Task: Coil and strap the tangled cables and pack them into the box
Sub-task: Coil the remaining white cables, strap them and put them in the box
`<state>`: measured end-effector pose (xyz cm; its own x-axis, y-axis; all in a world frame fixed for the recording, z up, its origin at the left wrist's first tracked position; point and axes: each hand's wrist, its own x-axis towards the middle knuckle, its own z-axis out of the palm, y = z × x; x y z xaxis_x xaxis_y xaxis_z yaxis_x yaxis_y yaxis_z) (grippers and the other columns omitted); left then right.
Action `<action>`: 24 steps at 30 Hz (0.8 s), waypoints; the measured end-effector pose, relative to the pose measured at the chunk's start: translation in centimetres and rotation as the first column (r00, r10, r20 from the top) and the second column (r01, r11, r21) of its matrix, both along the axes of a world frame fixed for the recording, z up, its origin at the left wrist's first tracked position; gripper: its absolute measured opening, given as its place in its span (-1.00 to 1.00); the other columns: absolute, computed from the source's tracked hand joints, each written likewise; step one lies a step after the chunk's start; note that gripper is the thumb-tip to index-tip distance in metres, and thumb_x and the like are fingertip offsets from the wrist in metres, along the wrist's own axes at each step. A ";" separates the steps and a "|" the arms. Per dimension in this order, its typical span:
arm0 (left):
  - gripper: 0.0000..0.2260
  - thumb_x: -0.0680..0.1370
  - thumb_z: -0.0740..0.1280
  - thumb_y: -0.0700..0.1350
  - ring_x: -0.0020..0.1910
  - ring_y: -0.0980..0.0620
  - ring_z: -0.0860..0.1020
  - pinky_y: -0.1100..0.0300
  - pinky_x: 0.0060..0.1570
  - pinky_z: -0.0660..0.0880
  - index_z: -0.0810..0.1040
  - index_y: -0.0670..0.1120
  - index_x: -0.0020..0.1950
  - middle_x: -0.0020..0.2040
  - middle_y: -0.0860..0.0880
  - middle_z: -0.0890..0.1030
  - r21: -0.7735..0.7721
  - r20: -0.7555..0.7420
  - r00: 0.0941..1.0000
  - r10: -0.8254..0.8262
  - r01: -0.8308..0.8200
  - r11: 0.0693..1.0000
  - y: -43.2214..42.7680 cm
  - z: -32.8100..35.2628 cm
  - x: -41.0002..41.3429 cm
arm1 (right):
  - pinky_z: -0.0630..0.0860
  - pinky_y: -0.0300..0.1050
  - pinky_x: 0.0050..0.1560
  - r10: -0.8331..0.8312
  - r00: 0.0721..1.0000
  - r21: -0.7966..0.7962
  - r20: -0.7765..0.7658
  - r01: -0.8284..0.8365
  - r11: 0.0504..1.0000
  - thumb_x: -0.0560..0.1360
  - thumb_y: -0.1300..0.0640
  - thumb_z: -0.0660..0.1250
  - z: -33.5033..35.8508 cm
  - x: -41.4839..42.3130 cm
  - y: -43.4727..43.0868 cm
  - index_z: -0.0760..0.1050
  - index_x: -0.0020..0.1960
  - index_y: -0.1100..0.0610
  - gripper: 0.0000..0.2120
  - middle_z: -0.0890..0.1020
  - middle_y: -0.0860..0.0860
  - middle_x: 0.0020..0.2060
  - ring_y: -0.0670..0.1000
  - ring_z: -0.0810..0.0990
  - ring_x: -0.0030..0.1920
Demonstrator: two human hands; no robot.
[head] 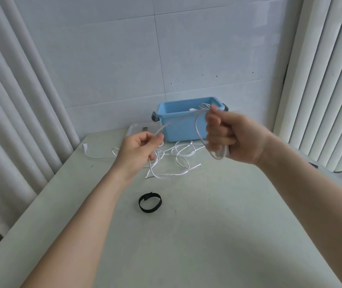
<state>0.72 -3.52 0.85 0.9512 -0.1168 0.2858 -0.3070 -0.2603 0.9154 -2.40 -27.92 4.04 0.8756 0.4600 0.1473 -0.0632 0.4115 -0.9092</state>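
Gripping several loops of cable (221, 155), the right hand (230, 136) is fisted round them. One run slants down-left to the left hand (139, 150), which pinches it. The loose tangle lies on the table (186, 235) below both hands (left nearer), before the box (178, 129). No readable writing.
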 end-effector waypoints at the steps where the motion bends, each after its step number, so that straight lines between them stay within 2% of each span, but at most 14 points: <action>1: -0.81 0.60 0.37 -0.05 -0.42 0.12 0.47 0.29 -0.24 0.48 0.62 -0.13 -0.12 -0.38 0.06 0.53 0.066 -0.010 0.999 -0.033 0.033 0.997 -0.2 -0.4 0.1 | 0.30 -0.25 -0.42 0.012 1.000 0.181 -0.028 -0.007 0.983 0.63 -0.04 0.10 0.6 0.1 -0.1 0.37 -0.30 0.03 -0.64 0.07 -0.11 -0.50 -0.12 0.07 -0.57; 3: -0.83 0.61 0.36 -0.06 -0.38 0.13 0.55 0.19 -0.13 0.52 0.62 -0.13 -0.10 -0.27 0.02 0.59 0.215 -0.069 0.992 -0.107 0.120 0.969 -0.5 -1.3 0.0 | 0.32 -0.26 -0.38 -0.004 0.995 0.481 -0.101 0.053 0.875 0.65 0.01 0.09 1.4 0.4 -0.5 0.40 -0.30 0.06 -0.63 0.10 -0.08 -0.54 -0.10 0.09 -0.56; 5: -0.86 0.61 0.37 -0.06 -0.28 0.10 0.62 0.00 0.05 0.54 0.62 -0.08 -0.10 -0.25 0.04 0.63 0.308 -0.133 0.978 -0.161 0.195 0.931 -0.7 -2.1 -0.1 | 0.34 -0.25 -0.35 -0.100 0.965 0.642 -0.244 0.238 0.728 0.67 0.11 0.10 1.8 0.9 -1.6 0.41 -0.32 0.10 -0.61 0.19 -0.08 -0.56 -0.09 0.18 -0.57; 7: -0.88 0.61 0.38 -0.02 -0.20 0.08 0.62 -0.01 0.15 0.51 0.62 -0.04 -0.08 -0.27 0.00 0.67 0.360 -0.167 0.970 -0.178 0.228 0.905 -0.9 -2.2 -0.4 | 0.39 -0.22 -0.31 -0.248 0.885 0.649 -0.394 0.459 0.607 0.67 0.17 0.10 1.6 1.4 -2.4 0.40 -0.28 0.11 -0.65 0.29 -0.08 -0.54 -0.08 0.27 -0.57; 10: -0.87 0.61 0.37 0.01 -0.26 0.16 0.54 0.18 -0.09 0.44 0.63 -0.02 -0.05 -0.25 -0.03 0.70 0.441 -0.136 0.979 -0.154 0.200 0.875 -1.3 -1.5 -0.7 | 0.51 -0.17 -0.16 -0.448 0.749 0.558 -0.487 0.662 0.500 0.69 0.22 0.06 0.7 2.4 -2.9 0.39 -0.14 0.13 -0.74 0.51 0.01 -0.43 -0.01 0.50 -0.46; 12: -0.87 0.59 0.38 0.01 -0.38 0.26 0.50 0.33 -0.29 0.37 0.64 -0.02 -0.09 -0.27 -0.03 0.69 0.501 -0.040 0.995 -0.096 0.103 0.860 -1.4 -1.0 -0.9 | 0.56 0.02 0.16 -0.543 0.685 0.454 -0.485 0.729 0.513 0.71 0.21 0.02 -0.2 3.0 -2.7 0.42 0.10 0.13 -0.80 0.66 0.10 -0.08 0.09 0.69 -0.08; 14: -0.86 0.59 0.39 -0.03 -0.43 0.23 0.48 0.32 -0.33 0.37 0.66 -0.04 -0.12 -0.31 -0.08 0.66 0.479 0.034 0.995 -0.094 0.066 0.875 -1.5 -0.4 -1.1 | 0.47 0.19 0.31 -0.607 0.638 0.355 -0.474 0.770 0.531 0.71 0.22 0.02 -1.0 3.5 -2.4 0.37 0.35 0.13 -0.73 0.59 0.12 0.20 0.19 0.60 0.24; 15: -0.86 0.59 0.39 -0.07 -0.43 0.20 0.47 0.29 -0.28 0.42 0.68 -0.06 -0.12 -0.31 -0.11 0.66 0.414 0.036 0.991 -0.130 0.104 0.905 -1.5 -0.1 -1.3 | 0.47 0.21 0.29 -0.654 0.613 0.292 -0.443 0.789 0.541 0.70 0.22 0.06 -1.5 3.6 -2.3 0.40 0.34 0.13 -0.73 0.58 0.10 0.21 0.20 0.56 0.29; 17: -0.86 0.61 0.36 -0.16 -0.46 0.17 0.43 0.22 -0.24 0.51 0.70 -0.14 -0.08 -0.35 -0.02 0.64 0.227 0.048 0.978 -0.202 0.186 0.956 -1.8 0.6 -1.9 | 0.51 0.15 0.15 -0.741 0.609 0.135 -0.282 0.790 0.598 0.65 0.26 0.20 -2.1 3.6 -1.7 0.50 0.07 0.13 -0.89 0.63 0.07 0.13 0.19 0.56 0.29; 18: -0.85 0.62 0.35 -0.19 -0.48 0.17 0.40 0.23 -0.29 0.50 0.69 -0.17 -0.07 -0.40 0.09 0.61 0.164 0.075 0.977 -0.197 0.183 0.969 -1.8 0.9 -2.1 | 0.54 0.06 0.08 -0.735 0.652 0.080 -0.185 0.755 0.650 0.62 0.28 0.26 -2.3 3.5 -1.4 0.48 -0.05 0.13 -0.89 0.63 0.09 0.14 0.20 0.58 0.27; 19: -0.85 0.62 0.34 -0.21 -0.50 0.16 0.37 0.25 -0.34 0.44 0.69 -0.18 -0.07 -0.45 0.15 0.56 0.120 0.106 0.979 -0.177 0.164 0.979 -1.8 1.2 -2.1 | 0.56 0.00 0.04 -0.693 0.716 0.045 -0.088 0.697 0.715 0.61 0.29 0.28 -2.5 3.3 -1.2 0.46 -0.09 0.16 -0.88 0.62 0.14 0.16 0.23 0.58 0.26; 21: -0.84 0.62 0.33 -0.20 -0.52 0.12 0.27 0.23 -0.39 0.30 0.68 -0.18 -0.08 -0.54 0.16 0.43 0.003 0.135 0.981 -0.142 0.143 0.990 -1.7 1.5 -2.0 | 0.57 -0.01 0.04 -0.518 0.850 -0.070 0.100 0.525 0.848 0.66 0.25 0.19 -2.4 2.4 -0.5 0.46 -0.04 0.21 -0.88 0.66 0.25 0.09 0.28 0.63 0.18; 22: -0.83 0.62 0.33 -0.19 -0.51 0.10 0.21 0.20 -0.40 0.23 0.68 -0.16 -0.11 -0.55 0.16 0.34 -0.076 0.136 0.982 -0.134 0.145 0.987 -1.6 1.6 -1.9 | 0.57 0.02 0.07 -0.413 0.893 -0.176 0.177 0.442 0.880 0.68 0.20 0.14 -2.2 1.8 -0.1 0.46 0.02 0.23 -0.84 0.68 0.27 0.03 0.28 0.66 0.11; 24: -0.79 0.61 0.35 -0.16 -0.44 0.01 0.12 0.13 -0.38 0.11 0.70 -0.08 -0.18 -0.52 0.09 0.24 -0.212 0.146 0.980 -0.133 0.162 0.964 -1.5 2.0 -1.8 | 0.53 0.02 0.03 -0.212 0.933 -0.418 0.289 0.323 0.849 0.71 0.14 0.08 -1.9 0.7 0.8 0.45 0.13 0.28 -0.75 0.70 0.26 -0.09 0.25 0.69 -0.05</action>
